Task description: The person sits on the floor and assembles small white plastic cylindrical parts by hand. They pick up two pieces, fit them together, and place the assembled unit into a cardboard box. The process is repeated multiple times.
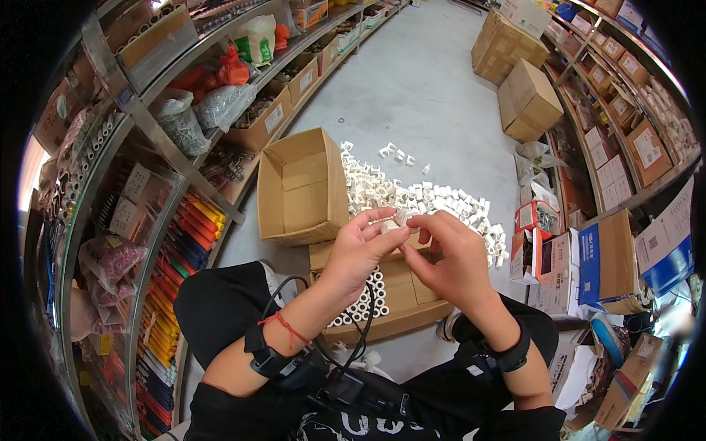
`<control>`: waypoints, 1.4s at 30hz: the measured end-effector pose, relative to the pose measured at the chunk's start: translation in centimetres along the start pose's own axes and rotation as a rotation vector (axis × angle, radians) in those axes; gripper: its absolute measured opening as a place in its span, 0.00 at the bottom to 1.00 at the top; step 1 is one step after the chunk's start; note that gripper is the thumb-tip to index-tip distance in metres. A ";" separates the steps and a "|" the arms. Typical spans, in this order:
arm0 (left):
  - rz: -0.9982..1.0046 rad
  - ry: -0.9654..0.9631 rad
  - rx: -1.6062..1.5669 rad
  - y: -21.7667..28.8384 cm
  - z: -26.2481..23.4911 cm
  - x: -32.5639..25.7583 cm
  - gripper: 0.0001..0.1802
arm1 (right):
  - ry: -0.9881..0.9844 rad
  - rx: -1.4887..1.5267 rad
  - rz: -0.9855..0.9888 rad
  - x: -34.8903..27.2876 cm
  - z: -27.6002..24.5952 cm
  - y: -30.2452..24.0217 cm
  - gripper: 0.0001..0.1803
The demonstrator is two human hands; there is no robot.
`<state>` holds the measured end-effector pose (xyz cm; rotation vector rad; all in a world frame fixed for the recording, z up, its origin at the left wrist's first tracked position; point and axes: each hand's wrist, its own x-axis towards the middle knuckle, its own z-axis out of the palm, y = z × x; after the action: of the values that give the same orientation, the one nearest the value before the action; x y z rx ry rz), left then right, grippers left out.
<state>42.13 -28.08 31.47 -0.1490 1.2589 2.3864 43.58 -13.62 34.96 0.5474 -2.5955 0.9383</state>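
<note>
Left hand: left hand (360, 246) at frame centre, fingers curled round a small white plastic fitting (401, 217).
Right hand: right hand (452, 253) pinches the same fitting from the right side.
Fitting pile: heap of white fittings (423, 195) on the grey floor, just above the hands.
Open carton: plain brown cardboard box (298, 187), flaps up, left of the pile.
Lap box: low cardboard tray (401, 294) below the hands, white tube ends in rows.
Red-white packages: small boxes (533, 235), right of centre.
Shelves: metal racks (147, 132), upper left, with labelled cartons and bags.
</note>
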 end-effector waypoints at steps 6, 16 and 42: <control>-0.091 0.043 -0.035 -0.8 0.0 0.1 0.24 | 0.011 -0.012 0.011 -0.5 1.0 0.9 0.11; -0.193 0.058 -0.115 -1.3 -0.7 0.2 0.28 | 0.020 -0.015 0.107 -0.9 2.3 0.6 0.09; -0.119 0.110 -0.018 1.0 -0.7 -0.1 0.16 | -0.793 -0.425 0.150 -7.1 11.4 14.7 0.06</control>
<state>41.71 -29.13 31.85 -0.3554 1.2410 2.3157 41.08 -8.99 15.74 0.7124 -3.4393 0.1688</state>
